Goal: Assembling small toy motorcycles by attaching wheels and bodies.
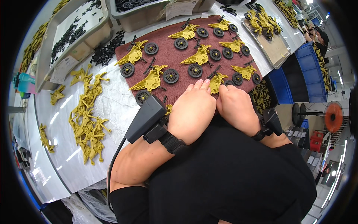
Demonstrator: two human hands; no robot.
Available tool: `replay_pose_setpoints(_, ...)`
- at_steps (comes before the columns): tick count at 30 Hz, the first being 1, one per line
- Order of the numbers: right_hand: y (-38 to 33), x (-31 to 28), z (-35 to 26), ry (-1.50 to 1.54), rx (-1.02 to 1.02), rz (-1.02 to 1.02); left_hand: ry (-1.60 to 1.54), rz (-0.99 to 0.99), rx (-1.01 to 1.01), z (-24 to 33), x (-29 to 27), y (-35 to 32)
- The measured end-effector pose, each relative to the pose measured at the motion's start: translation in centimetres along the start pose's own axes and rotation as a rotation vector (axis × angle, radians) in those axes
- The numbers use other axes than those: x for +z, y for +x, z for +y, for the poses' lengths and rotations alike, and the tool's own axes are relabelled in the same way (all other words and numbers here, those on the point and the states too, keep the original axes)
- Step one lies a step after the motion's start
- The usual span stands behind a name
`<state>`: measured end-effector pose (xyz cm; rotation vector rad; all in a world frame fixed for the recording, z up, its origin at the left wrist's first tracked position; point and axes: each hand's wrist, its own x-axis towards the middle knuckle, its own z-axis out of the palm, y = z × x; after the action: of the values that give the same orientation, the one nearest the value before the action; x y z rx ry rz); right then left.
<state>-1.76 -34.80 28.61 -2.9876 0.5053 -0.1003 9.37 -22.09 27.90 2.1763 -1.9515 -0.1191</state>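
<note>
My left hand (197, 109) lies across the near edge of the maroon cloth (167, 48), its visible fingers stretched out flat. A yellow toy motorbike body (217, 83) shows just past it, between both hands. Close on its right, my right hand (238, 108) is closed with fingers curled down; whatever it grips is hidden beneath it. Beside its knuckles lies a black spoked wheel (229, 83). Several more yellow bodies (151, 79) are laid out on the cloth, each near black wheels (171, 76) and thin black parts (150, 65).
Loose yellow parts (87, 115) lie piled on the table at left. Behind them stand a bin of small black parts (102, 35) and another grey bin (143, 18). A metal tray (274, 48) with assembled motorbikes sits at far right, near blue crates (311, 71).
</note>
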Motion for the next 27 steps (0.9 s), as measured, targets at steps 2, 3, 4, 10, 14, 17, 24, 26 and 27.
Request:
replay_pose_setpoints(2, 0.4, -0.2, -0.3, -0.048, 0.041, -0.085, 0.008, 0.000, -0.010, 0.1, 0.0, 0.0)
replay_pose_setpoints(3, 0.6, -0.2, -0.2, -0.049, 0.041, -0.088, 0.017, 0.001, -0.019, 0.2, 0.0, 0.0)
replay_pose_setpoints(4, 0.8, -0.1, 0.0, -0.020, 0.030, -0.096, 0.014, 0.000, -0.019, 0.2, 0.0, 0.0)
replay_pose_setpoints(10, 1.4, 0.4, 1.6, 0.152, 0.068, -0.130, 0.033, -0.007, -0.019, 0.1, 0.0, 0.1)
replay_pose_setpoints(14, 0.9, 1.0, 1.0, 0.086, 0.061, -0.082, 0.024, -0.013, -0.018, 0.1, 0.1, 0.0)
replay_pose_setpoints(17, 0.7, 0.5, 0.6, -0.085, -0.088, -0.075, 0.032, -0.026, -0.015, 0.2, -0.1, 0.0)
replay_pose_setpoints(24, 1.9, -0.7, 1.2, -0.056, -0.159, -0.210, 0.043, -0.056, -0.009, 0.2, -0.4, 0.1)
replay_pose_setpoints(26, 1.4, -0.2, 1.6, -0.002, -0.066, -0.213, 0.044, -0.049, -0.002, 0.2, -0.3, 0.1)
replay_pose_setpoints(27, 1.1, 0.0, 1.7, 0.055, 0.028, -0.213, 0.048, -0.045, 0.008, 0.2, -0.2, 0.1)
